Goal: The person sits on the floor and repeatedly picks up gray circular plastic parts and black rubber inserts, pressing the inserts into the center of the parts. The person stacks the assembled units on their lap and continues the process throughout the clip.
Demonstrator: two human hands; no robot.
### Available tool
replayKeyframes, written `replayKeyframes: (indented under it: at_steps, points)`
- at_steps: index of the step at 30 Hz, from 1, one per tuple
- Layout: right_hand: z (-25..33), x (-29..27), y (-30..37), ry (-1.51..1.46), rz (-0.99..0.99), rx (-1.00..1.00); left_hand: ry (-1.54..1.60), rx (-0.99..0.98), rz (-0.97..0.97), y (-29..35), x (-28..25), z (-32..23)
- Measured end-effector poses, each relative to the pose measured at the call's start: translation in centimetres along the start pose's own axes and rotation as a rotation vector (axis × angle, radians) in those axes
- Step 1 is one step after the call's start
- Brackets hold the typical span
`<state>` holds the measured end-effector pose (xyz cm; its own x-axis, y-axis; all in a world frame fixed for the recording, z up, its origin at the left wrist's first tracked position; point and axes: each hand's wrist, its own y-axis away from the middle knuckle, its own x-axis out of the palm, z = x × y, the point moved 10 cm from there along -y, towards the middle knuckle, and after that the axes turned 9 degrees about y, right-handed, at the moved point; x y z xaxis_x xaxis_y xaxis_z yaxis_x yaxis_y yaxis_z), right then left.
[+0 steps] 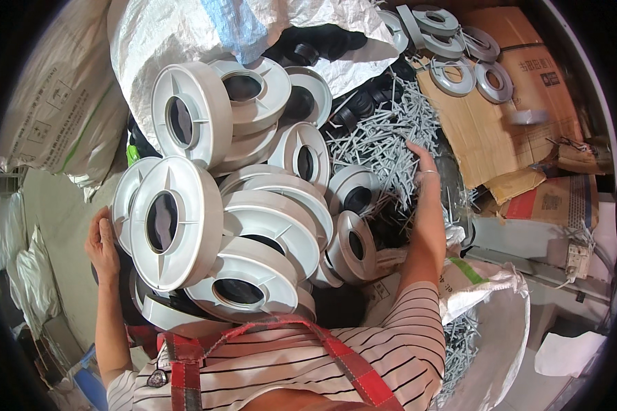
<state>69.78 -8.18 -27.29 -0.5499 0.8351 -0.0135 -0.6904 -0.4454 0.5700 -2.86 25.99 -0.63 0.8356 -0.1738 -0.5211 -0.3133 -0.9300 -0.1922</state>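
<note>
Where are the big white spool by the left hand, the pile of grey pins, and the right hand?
Spool (175, 222), head view, on its flat face.
Pins (380, 147), head view, middle of the pile.
Right hand (421, 159), head view, back of the hand.

Inside a small plastics workshop
Grey moulded spools heaped among woven sacks, loose rods and flattened cartons

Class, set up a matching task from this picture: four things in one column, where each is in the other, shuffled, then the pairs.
1. left hand
2. right hand
3. flat grey rings
4. woven sack

a. on the brown cardboard
b. in the pile of grey pins
c. on the stack of grey spools
d. lower right, open, pins inside

Pairs: 1-c, 2-b, 3-a, 4-d
</note>
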Motion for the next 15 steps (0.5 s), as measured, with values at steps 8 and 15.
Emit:
replayKeyframes:
  at_steps: [8, 15]
  points:
    - [-0.2, -0.7, -1.0, 0.172, -0.079, 0.154, -0.023, 0.025, 0.047, -0.1, 0.8, -0.7]
    - [-1.4, -0.1, -3.7, 0.291, 0.171, 0.187, -0.054, 0.012, 0.027, 0.1, 0.7, -0.5]
